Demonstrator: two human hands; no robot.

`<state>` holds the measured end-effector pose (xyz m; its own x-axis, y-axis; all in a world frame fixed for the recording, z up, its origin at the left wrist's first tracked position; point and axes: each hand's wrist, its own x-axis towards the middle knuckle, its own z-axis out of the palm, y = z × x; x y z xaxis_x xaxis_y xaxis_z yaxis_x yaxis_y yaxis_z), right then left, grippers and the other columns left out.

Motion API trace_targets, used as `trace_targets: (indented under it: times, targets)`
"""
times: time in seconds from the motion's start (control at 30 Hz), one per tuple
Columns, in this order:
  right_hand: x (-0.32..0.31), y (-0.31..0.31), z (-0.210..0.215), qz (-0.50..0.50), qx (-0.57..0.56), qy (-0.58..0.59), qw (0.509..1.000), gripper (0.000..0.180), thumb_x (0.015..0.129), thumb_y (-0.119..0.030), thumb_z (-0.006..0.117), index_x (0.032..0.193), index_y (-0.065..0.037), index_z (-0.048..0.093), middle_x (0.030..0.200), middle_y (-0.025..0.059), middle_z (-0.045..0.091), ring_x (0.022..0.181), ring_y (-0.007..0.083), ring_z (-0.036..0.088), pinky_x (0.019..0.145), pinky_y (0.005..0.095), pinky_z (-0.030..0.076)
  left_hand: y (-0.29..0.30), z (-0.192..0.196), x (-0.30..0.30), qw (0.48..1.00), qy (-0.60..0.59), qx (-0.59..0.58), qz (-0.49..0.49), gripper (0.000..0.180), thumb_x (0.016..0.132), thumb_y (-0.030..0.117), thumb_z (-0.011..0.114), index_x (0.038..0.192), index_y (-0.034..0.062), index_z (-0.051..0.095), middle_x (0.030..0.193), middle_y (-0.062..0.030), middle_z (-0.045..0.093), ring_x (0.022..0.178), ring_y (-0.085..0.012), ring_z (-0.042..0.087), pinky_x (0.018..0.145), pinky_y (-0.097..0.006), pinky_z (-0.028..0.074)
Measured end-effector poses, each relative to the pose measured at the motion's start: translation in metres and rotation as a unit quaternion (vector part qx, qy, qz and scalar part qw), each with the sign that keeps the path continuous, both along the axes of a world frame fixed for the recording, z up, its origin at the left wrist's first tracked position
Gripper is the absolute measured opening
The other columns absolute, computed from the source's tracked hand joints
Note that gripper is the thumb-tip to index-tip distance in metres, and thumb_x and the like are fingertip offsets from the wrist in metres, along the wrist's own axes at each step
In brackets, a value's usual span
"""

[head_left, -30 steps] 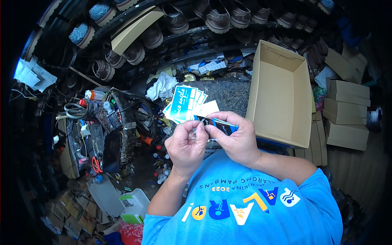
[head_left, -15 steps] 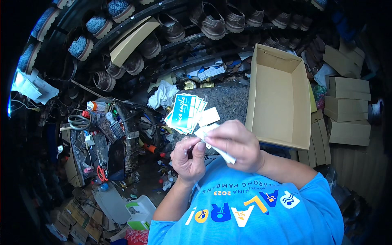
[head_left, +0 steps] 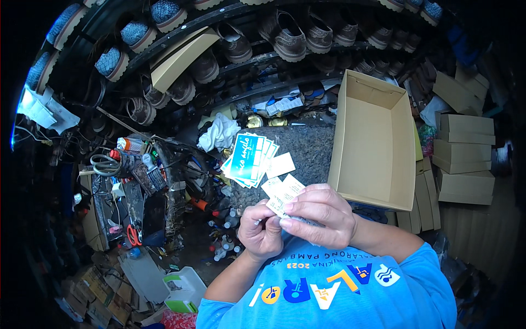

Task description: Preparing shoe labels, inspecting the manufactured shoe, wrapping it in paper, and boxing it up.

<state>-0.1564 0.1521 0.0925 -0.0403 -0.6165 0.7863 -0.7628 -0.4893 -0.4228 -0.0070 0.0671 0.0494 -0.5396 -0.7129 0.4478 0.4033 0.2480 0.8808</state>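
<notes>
Both hands pinch a small white paper tag (head_left: 284, 196) close to chest, above the grey tabletop (head_left: 307, 148). Left hand (head_left: 263, 234) grips lower end, right hand (head_left: 320, 215) covers the rest. Tag's long axis runs diag., free end up-left toward fan of blue cards (head_left: 247, 159). Vs 0.5 s ago: tag sat lower-right under right hand, now raised up-left.

This is a shoemaker's workshop, small and crowded. Curved shelves (head_left: 257, 60) overhead hold rows of finished shoes (head_left: 290, 35), brown leather ones and blue woven ones, while flat and folded cardboard boxes (head_left: 466, 159) are stacked at the right and an open shoebox (head_left: 375, 145) stands on the speckled worktop (head_left: 309, 151). At the left a cluttered bench carries scissors (head_left: 133, 236), bottles (head_left: 129, 145), cords and scraps, and small glue bottles (head_left: 222, 252) stand on the floor below.
</notes>
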Motion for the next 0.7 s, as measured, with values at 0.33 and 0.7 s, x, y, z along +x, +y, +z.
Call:
trace_targets:
  times: [0.33, 0.7]
  targets:
    - [0.003, -0.003, -0.005, 0.046, 0.161, -0.321, 0.932, 0.037, 0.079, 0.006, 0.071, 0.115, -0.002, 0.071, 0.116, 0.0143, 0.069, 0.104, 0.0275, 0.066, 0.088, 0.0365, 0.053, 0.0, 0.012, -0.008, 0.97, 0.026, 0.233, -0.069, 0.012, 0.1, 0.01, 0.06, 0.105, 0.0006, 0.054, 0.081, -0.0039, 0.059, 0.063, -0.0049, 0.05, 0.055, -0.019, 0.041]
    - [0.003, -0.005, 0.005, 0.021, 0.194, -0.325, 0.925, 0.034, 0.084, 0.005, 0.069, 0.116, -0.004, 0.072, 0.116, 0.0117, 0.069, 0.11, 0.0252, 0.064, 0.094, 0.0355, 0.051, -0.001, 0.017, -0.012, 0.979, -0.018, 0.201, 0.004, 0.011, 0.103, 0.015, 0.055, 0.106, 0.0051, 0.053, 0.071, -0.0035, 0.055, 0.055, -0.0059, 0.045, 0.049, -0.02, 0.037]
